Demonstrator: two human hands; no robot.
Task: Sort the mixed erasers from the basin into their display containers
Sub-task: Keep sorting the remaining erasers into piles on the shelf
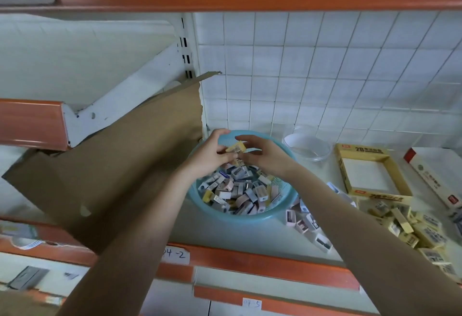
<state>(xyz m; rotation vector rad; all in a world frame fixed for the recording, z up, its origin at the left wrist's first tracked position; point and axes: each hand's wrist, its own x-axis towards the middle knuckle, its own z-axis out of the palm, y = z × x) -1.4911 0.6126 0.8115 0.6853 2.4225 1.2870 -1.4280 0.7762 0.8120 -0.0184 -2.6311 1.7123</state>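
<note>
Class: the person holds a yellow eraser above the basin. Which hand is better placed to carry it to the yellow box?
The right hand, probably. It shares the yellow eraser with the left hand, and the yellow box lies on its side of the basin, so no crossing.

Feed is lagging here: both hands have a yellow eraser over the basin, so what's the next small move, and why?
Probably carry the small yellow eraser right to the yellow eraser pile beside the open yellow cardboard display box: both hands pinch it above the round blue plastic basin.

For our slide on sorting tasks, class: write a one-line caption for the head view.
Both hands, left and right, hold a yellow eraser above the blue basin of mixed erasers.
</note>
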